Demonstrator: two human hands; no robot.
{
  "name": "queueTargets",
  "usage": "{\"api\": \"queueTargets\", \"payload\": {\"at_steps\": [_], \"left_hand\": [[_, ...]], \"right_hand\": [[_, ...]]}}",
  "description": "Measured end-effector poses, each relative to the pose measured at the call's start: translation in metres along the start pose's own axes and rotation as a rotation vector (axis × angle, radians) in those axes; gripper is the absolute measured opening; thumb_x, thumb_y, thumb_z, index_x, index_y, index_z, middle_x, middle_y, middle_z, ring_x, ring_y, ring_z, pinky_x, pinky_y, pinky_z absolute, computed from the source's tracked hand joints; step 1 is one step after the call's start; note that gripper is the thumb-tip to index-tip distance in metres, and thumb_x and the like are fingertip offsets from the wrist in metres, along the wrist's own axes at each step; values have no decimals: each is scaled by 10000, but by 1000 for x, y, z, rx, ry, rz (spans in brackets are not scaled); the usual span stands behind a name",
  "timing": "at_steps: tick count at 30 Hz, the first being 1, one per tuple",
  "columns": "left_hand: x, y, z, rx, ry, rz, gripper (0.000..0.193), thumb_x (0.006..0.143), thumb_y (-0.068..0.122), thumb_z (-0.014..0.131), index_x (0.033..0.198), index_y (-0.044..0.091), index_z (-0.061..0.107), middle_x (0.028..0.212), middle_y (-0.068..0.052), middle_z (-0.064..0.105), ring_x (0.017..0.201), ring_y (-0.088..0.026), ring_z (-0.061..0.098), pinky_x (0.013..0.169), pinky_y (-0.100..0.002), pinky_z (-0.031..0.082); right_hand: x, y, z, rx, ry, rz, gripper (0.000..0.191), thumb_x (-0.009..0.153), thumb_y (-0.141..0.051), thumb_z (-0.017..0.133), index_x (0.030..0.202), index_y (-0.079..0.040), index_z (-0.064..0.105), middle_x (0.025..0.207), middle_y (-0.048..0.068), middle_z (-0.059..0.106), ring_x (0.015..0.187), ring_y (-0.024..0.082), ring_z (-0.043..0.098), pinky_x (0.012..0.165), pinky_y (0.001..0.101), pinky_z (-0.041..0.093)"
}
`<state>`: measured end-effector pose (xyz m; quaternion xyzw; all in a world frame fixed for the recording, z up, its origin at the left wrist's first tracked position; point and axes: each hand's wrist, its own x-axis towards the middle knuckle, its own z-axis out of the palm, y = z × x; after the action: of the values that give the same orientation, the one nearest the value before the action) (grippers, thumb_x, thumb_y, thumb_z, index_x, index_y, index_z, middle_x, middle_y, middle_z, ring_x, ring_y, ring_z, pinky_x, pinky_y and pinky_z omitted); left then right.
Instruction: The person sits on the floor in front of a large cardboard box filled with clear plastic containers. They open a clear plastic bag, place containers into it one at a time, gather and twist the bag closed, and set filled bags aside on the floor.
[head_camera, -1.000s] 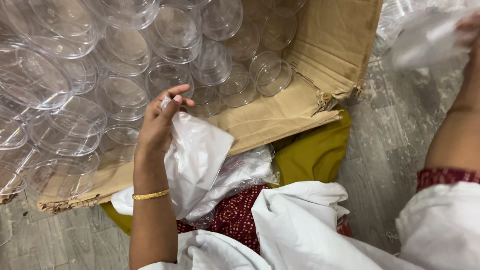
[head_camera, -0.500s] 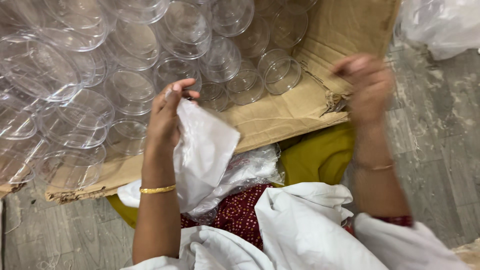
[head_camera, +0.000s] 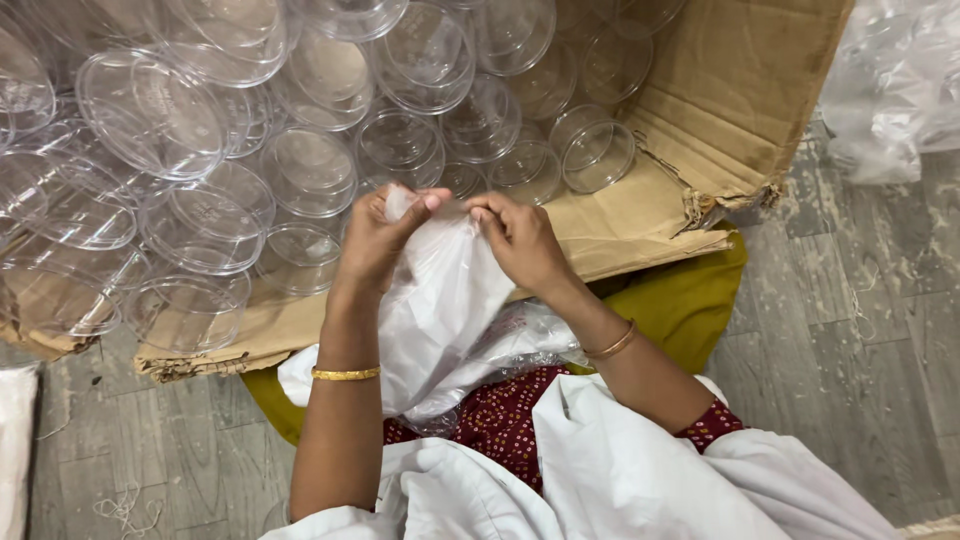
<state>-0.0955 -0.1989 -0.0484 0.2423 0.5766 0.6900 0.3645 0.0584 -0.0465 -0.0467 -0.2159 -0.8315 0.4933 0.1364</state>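
Hands meet at the centre of the frame over a thin white plastic bag; the left hand pinches the bag's top edge between thumb and forefinger, fingers closed on the film; the right hand grips the same edge just beside it, fingers curled and shut on it, as if teasing the mouth apart. The bag looks flat and unopened, draped down toward the lap; nothing is in it, so by my reckoning the work is at its start. Clear plastic containers fill the cardboard box across the upper frame, untouched. Half a second ago the right hand hovered at the right, off the bag; now it has joined the left.
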Motion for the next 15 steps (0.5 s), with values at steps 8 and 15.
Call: {"api": "queueTargets", "payload": {"at_steps": [8, 15], "left_hand": [[-13, -2, -10, -33, -106, -148, 146, 998, 263, 685, 933, 132, 693, 720, 48, 559, 616, -18, 425, 538, -181, 303], [-18, 23, -69, -189, -14, -148, 193, 934, 278, 740, 894, 112, 650, 808, -1, 641, 698, -105, 554, 627, -276, 452]], "right_hand": [[13, 11, 10, 966, -144, 79, 215, 1074, -214, 639, 1116, -16, 712, 829, -29, 624, 685, 16, 524, 595, 168, 413], [24, 57, -19, 1684, -507, 99, 195, 1015, -244, 738, 941, -70, 691, 835, -2, 676, 558, 12, 481, 480, 166, 393]]}}
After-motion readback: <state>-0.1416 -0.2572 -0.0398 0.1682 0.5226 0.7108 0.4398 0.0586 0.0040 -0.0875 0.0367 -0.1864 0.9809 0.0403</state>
